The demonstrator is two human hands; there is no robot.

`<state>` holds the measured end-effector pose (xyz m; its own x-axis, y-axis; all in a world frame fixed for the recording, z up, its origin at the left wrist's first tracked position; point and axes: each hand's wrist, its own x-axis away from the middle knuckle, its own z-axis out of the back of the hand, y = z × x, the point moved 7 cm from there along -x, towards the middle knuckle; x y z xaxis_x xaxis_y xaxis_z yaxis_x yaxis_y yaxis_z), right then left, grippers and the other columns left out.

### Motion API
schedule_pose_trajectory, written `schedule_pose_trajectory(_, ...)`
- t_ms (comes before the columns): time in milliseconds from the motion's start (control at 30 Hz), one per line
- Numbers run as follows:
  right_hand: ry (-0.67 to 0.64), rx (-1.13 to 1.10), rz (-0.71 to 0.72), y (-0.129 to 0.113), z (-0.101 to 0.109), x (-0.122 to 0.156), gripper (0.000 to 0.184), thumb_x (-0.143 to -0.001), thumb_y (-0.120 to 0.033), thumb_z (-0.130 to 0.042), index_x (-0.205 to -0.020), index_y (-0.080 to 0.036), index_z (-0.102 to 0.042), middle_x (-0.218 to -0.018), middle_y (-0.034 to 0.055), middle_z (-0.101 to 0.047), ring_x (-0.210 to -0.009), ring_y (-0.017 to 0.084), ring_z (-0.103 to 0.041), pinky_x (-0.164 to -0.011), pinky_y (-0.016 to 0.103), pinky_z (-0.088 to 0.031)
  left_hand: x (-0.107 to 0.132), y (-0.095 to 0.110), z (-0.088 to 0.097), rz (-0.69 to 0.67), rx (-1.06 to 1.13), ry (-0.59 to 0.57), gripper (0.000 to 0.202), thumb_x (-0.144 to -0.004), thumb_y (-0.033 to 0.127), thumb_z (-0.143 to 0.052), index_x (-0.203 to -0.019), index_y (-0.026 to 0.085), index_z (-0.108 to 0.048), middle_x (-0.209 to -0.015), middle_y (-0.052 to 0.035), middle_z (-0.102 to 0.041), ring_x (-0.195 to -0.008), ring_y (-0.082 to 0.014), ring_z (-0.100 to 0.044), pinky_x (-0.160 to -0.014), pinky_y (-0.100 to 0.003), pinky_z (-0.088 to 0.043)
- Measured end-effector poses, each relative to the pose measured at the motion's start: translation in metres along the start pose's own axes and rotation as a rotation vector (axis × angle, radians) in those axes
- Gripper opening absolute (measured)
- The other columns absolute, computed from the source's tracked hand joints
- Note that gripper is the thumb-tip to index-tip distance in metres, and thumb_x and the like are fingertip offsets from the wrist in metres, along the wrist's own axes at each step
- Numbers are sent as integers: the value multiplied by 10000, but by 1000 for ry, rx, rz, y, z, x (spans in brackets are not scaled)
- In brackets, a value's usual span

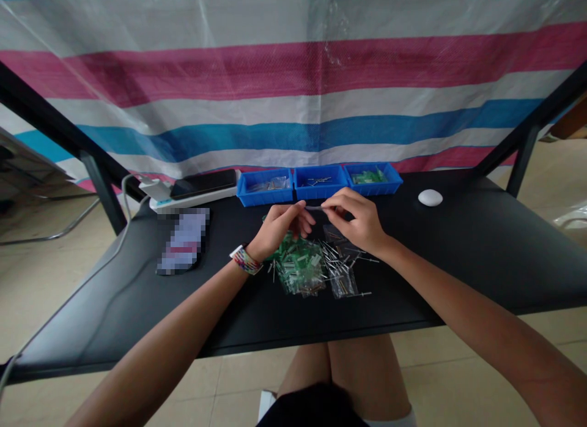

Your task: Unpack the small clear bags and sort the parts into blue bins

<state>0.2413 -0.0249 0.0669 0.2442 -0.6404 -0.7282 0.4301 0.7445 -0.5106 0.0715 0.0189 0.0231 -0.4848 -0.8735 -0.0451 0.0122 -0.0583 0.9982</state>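
A thin greyish strip (314, 208) is stretched between my two hands, just in front of the blue bins; its kind is too small to make out. My left hand (288, 222) pinches one end between thumb and index finger, the other fingers loosely curled. At the other end, the fingertips of my right hand (351, 216) are closed on it. Below my left hand lies a heap of green plastic pieces (298, 262) with clear bags. Beside it, under my right hand, are loose metal pop rivets (337, 259) and small clear bags (343, 285).
Three blue bins stand in a row at the back: the left (265, 197) holds clear bags, the middle (316, 191) some rivets, the right (383, 186) green pieces. A power strip (197, 199), a phone (204, 182) and a blurred-out item (183, 240) lie left, a white mouse (430, 198) right.
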Motion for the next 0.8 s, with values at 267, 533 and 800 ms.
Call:
schedule_pose_trajectory(267, -72, 113, 11, 1, -7, 3, 199, -1022, -174, -593, -1160, -263, -705, -1169, 81, -692, -863, 189, -693, -762, 351, -612, -3, -2, 12, -9, 121, 99, 263, -862, 413, -739, -838, 154, -696, -780, -54, -736, -609, -140, -693, -524, -222, -502)
schedule_pose_trajectory(533, -245, 126, -219, 33, -6, -1, 105, -903, -149, -669, -981, -210, -706, -884, 12, -687, -618, 126, -575, -632, 292, -489, -7, 8, 64, -93, 184, 482, 223, -900, 362, -742, -888, 153, -666, -859, -41, -737, -606, -101, -688, -574, -212, -559)
schedule_pose_trajectory(800, -607, 365, -273, 47, -17, 12, 104, -820, -197, -793, -882, -214, -712, -928, 34, -663, -863, 206, -646, -712, 309, -448, -4, -1, 79, -32, 229, 555, 301, -907, 372, -648, -1053, 124, -740, -1061, -114, -784, -639, -135, -738, -534, -222, -557)
